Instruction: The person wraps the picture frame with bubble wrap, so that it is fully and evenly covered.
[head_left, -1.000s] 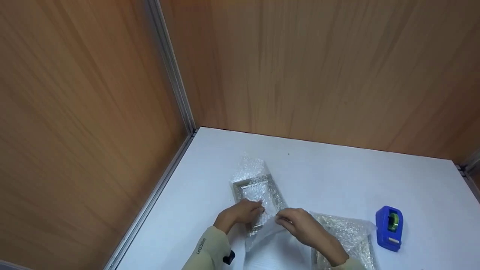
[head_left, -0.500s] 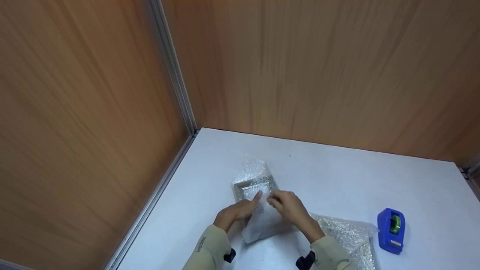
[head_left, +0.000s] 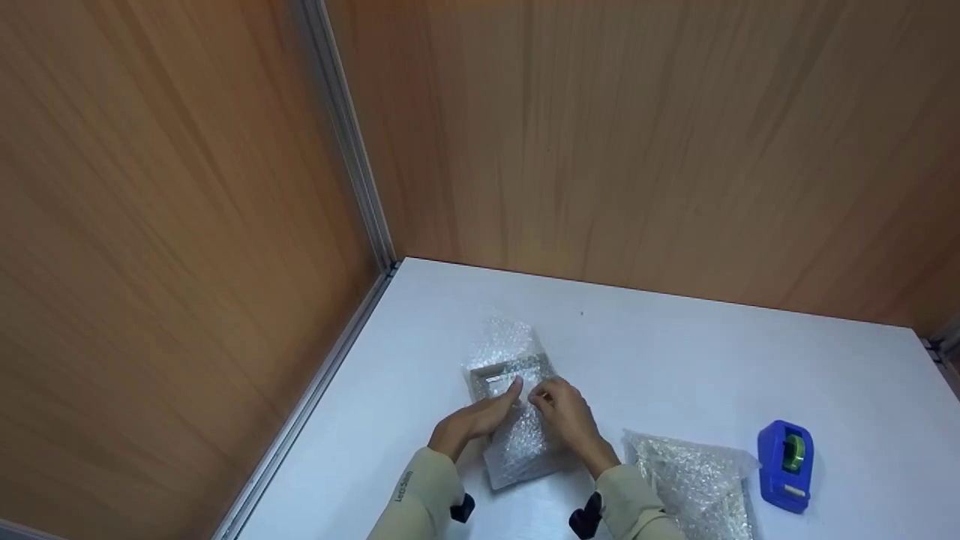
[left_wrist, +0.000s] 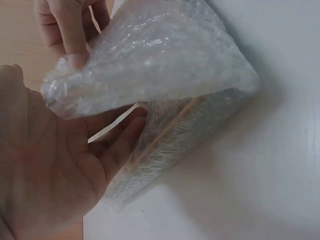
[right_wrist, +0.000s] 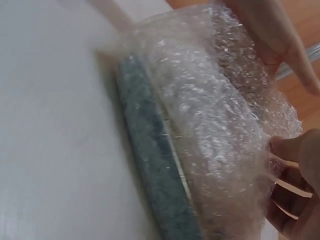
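Observation:
A shallow rectangular frame (head_left: pixel 489 373) lies on a sheet of bubble wrap (head_left: pixel 523 446), tilted on the white table. Its near part is covered by a folded flap. My right hand (head_left: pixel 566 412) pinches the flap's free edge between thumb and fingers, as the right wrist view shows too. At the frame's left side is my left hand (head_left: pixel 476 424), thumb raised and fingers extended beneath the flap (left_wrist: pixel 165 55), touching the wrapped side. The frame's grey-green side (right_wrist: pixel 155 150) shows through the wrap in the right wrist view.
To the right lies a second bubble-wrapped packet (head_left: pixel 694 484). Beyond it stands a blue tape dispenser (head_left: pixel 785 465) with a green roll. Wooden panels (head_left: pixel 637 150) rise behind and to the left of the white table (head_left: pixel 675 360).
My right hand has drawn the near end of the bubble wrap up and leftward over the frame, away from the second packet. My left thumb has lifted; that hand otherwise stays at the frame.

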